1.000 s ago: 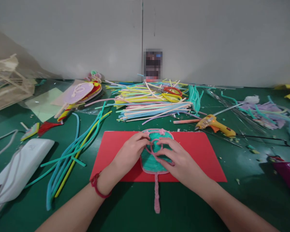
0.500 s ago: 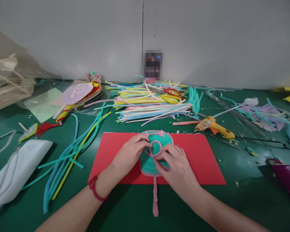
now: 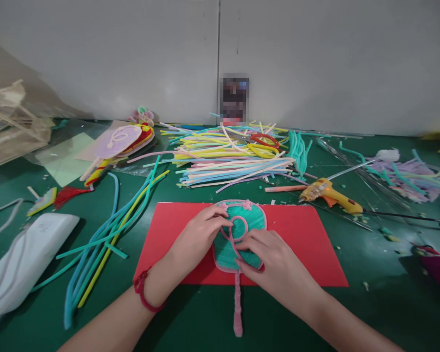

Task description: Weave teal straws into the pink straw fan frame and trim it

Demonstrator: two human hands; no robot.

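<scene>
A teal fan-shaped craft piece (image 3: pixel 251 221) with a pink rim and a pink twisted handle (image 3: pixel 237 308) lies on a red sheet (image 3: pixel 300 244). A pink pipe cleaner (image 3: pixel 238 229) curls into a loop on the fan's face. My left hand (image 3: pixel 198 234) pinches the loop at its left side, a red cord round the wrist. My right hand (image 3: pixel 275 261) presses the pipe cleaner's lower stretch down onto the fan with closed fingertips.
A heap of coloured pipe cleaners (image 3: pixel 227 154) lies behind the sheet. A yellow glue gun (image 3: pixel 330 191) rests at right, long blue and yellow strands (image 3: pixel 106 230) at left, a white device (image 3: pixel 25 254) far left, finished fans (image 3: pixel 121 139) at back left.
The pink pipe cleaner has been drawn into a tighter round loop on the fan. My right hand slid down toward the fan's lower edge. My left hand stays at the loop.
</scene>
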